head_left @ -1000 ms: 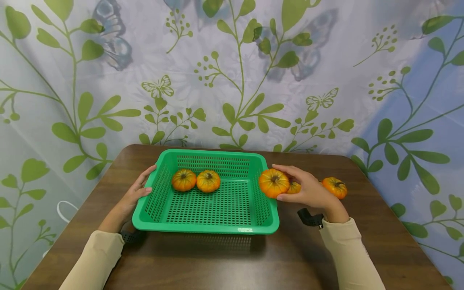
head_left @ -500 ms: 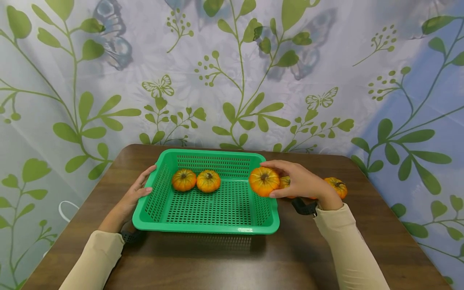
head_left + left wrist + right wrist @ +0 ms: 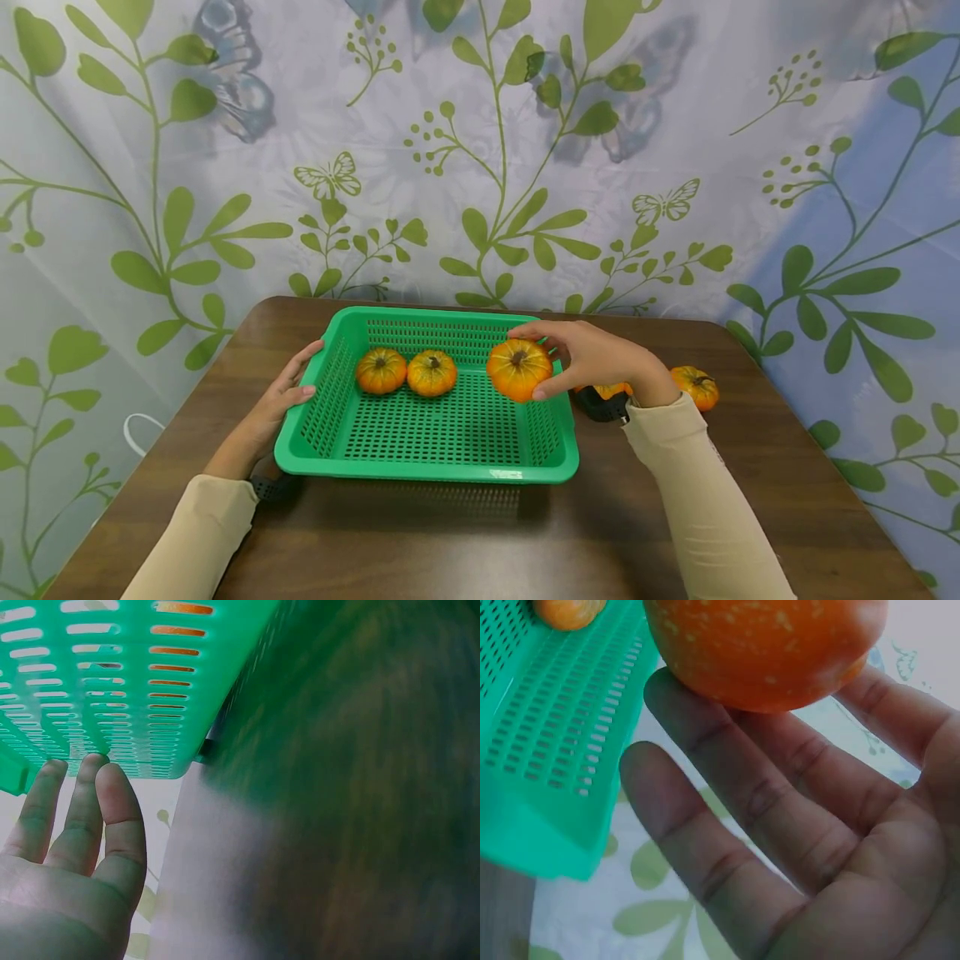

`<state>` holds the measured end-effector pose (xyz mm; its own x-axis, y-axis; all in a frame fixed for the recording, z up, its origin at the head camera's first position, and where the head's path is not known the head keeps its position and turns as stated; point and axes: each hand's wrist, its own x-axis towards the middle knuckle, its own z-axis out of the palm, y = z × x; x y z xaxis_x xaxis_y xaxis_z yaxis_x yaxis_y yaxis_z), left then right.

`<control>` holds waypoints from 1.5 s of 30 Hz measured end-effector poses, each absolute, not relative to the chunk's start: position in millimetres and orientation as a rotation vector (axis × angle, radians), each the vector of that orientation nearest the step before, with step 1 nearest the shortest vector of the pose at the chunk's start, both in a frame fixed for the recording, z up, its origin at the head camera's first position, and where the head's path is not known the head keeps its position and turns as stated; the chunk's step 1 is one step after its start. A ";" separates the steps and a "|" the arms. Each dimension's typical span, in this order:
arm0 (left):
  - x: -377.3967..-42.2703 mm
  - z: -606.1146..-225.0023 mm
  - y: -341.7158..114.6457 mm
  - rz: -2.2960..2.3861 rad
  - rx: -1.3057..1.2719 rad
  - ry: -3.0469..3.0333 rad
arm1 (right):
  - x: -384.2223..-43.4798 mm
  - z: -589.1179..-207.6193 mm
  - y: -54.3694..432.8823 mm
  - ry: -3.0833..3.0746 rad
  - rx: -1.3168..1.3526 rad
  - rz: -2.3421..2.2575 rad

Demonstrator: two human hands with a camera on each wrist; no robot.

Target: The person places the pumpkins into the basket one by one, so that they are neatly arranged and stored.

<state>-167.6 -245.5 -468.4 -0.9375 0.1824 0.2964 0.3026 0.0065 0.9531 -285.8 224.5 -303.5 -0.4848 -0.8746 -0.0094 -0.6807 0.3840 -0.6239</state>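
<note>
In the head view, my right hand (image 3: 600,358) pinches a small orange pumpkin (image 3: 517,368) between thumb and fingers, over the right part of a green plastic basket (image 3: 427,472). Its stem faces up. The right wrist view shows the pumpkin (image 3: 765,652) against the fingertips, with the lower fingers extended below it. My left hand (image 3: 266,410) lies at the basket's left side, fingertips and thumb right at the rim. Nearly straight fingers (image 3: 120,799) touch the slotted outer wall in the left wrist view. Two small pumpkins, one left (image 3: 381,372) and one right (image 3: 432,373), sit side by side inside.
Right of the basket, another pumpkin (image 3: 693,387) sits on the brown wooden table (image 3: 420,550); one more (image 3: 611,389) is partly hidden behind my right wrist. A patterned cloth (image 3: 480,167) hangs behind the table. A white cable (image 3: 138,433) loops at its left edge.
My right hand has carried the pumpkin leftward, from the basket's right rim to over its interior. My left hand and the basket have stayed in place.
</note>
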 end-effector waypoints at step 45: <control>-168.4 -468.3 -246.2 -2.226 -0.576 -2.079 | -338.2 -349.2 149.1 2.383 -0.945 -0.653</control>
<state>-168.4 -246.2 -468.3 -0.9301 0.2194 0.2945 0.2788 -0.1001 0.9551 -338.2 149.1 -349.2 -0.6398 -0.7220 -0.2632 -0.4872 0.6460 -0.5877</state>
